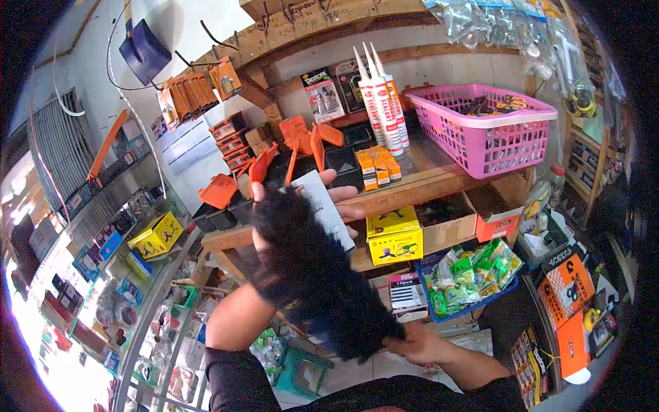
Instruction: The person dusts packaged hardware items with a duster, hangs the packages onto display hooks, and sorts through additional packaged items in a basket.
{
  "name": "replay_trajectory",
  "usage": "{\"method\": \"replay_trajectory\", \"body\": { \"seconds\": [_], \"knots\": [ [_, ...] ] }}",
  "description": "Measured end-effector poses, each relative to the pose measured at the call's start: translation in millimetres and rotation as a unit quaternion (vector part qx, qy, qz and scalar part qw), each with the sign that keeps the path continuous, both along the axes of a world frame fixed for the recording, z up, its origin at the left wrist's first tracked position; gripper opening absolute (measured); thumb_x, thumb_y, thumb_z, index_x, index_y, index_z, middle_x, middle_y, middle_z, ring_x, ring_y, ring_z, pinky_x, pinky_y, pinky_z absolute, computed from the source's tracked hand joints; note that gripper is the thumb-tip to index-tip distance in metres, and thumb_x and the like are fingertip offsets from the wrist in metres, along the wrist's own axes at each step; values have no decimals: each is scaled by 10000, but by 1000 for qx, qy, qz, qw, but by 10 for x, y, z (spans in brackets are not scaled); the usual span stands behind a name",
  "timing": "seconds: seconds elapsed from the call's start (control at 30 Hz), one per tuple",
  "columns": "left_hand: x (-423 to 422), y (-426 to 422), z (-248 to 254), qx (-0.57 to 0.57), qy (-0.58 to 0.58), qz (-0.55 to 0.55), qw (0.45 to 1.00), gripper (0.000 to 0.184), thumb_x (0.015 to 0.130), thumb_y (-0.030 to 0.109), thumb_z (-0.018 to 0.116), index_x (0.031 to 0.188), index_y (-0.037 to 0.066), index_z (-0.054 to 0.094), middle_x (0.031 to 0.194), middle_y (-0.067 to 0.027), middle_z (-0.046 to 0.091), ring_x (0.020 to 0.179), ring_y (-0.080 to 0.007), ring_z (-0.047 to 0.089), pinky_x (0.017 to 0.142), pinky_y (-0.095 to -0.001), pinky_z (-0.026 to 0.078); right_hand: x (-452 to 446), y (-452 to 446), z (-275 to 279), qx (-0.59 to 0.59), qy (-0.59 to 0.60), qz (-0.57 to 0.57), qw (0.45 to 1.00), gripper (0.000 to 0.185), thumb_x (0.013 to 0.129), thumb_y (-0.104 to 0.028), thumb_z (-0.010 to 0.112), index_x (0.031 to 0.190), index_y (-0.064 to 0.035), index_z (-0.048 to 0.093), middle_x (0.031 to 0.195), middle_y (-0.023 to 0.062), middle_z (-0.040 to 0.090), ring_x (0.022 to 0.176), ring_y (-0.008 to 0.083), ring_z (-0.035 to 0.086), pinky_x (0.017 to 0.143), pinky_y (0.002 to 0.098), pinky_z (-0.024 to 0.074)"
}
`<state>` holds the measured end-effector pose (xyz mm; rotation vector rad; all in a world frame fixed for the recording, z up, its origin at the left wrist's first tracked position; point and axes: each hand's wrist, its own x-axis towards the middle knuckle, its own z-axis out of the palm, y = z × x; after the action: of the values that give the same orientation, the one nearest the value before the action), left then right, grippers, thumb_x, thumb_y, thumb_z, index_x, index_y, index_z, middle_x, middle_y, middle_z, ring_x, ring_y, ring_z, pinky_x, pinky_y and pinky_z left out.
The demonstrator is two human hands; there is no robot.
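- A fluffy black duster (316, 275) lies nearest me, its lower end gripped in my right hand (415, 343).
- My left hand (343, 194), fingers spread, holds a flat white rectangular box (328, 211) by the wooden shelf's (412, 191) front edge.
- Brushing the box seems under way; it is off the shelf, and I cannot tell how much dust remains.
- Its print, partly covered, ends in "AN".
- Behind the front edge, white pointed tubes (374, 113) read "SILICONE SEALANT"; towards the back edge, a card (322, 96) reads "Dextone".
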<state>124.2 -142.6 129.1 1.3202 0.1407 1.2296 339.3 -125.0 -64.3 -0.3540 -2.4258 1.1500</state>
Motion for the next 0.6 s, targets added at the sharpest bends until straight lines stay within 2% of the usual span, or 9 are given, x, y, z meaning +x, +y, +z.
{"method": "replay_trajectory", "body": {
  "seconds": [0.07,0.17,0.2,0.27,0.33,0.43,0.47,0.57,0.6],
  "knots": [
    [249,-175,137,-75,-97,114,986,831,763,668,271,1249,-5,311,1200,-217,421,1044,-371,460,880,-489,371,25,-19,-6,-289,125,-18,949,246,829,-230,516,935,-12,552,784,143,596,713,251,563,665,355,447],
    [270,-166,111,-109,-150,273,944,822,759,663,293,1252,5,303,1164,-225,451,991,-387,487,807,-513,420,4,-3,97,-244,1,-87,966,266,821,-235,523,950,-4,545,805,167,593,761,272,572,696,359,440],
    [108,-117,51,-59,-68,153,984,800,771,649,282,1262,18,300,1190,-202,441,1043,-371,459,878,-498,364,16,-72,217,11,214,-8,977,253,818,-222,522,940,-2,551,783,161,597,738,279,573,685,361,439],
    [69,-91,112,11,23,-13,1000,772,791,628,265,1277,28,286,1217,-181,426,1097,-357,427,954,-481,301,28,-52,178,-91,161,0,983,246,814,-219,526,925,-1,555,767,154,600,719,279,576,669,365,443],
    [257,-257,191,-58,-86,83,991,828,765,663,269,1265,2,284,1207,-225,408,1082,-387,424,910,-509,334,30,3,42,-249,74,-43,965,245,804,-231,534,884,-2,568,741,164,601,718,323,575,668,392,443],
    [307,-262,218,-118,-215,184,952,932,699,728,311,1243,-29,290,1173,-295,392,1030,-441,434,828,-540,394,-85,-7,-84,-170,64,-105,978,248,804,-242,534,870,-6,575,741,155,603,688,284,579,646,386,446],
    [146,-186,160,-74,-131,92,984,914,707,721,307,1235,-26,307,1173,-286,397,1035,-435,434,854,-524,380,33,-46,417,-66,-114,-2,991,261,808,-255,531,869,-4,571,737,151,604,651,246,574,610,371,446],
    [125,-189,176,-15,-50,21,998,869,722,705,311,1215,-9,349,1167,-253,425,1049,-397,441,913,-482,347,-59,-45,122,-243,129,-12,961,253,809,-249,530,880,-8,563,735,158,601,641,235,571,595,374,440],
    [272,-264,212,-46,-86,146,984,868,720,707,310,1214,-5,354,1167,-239,431,1055,-373,445,924,-475,337,93,-27,319,-221,31,-78,972,244,813,-241,526,882,-9,560,712,146,593,642,223,558,598,361,437]
  ]
}}
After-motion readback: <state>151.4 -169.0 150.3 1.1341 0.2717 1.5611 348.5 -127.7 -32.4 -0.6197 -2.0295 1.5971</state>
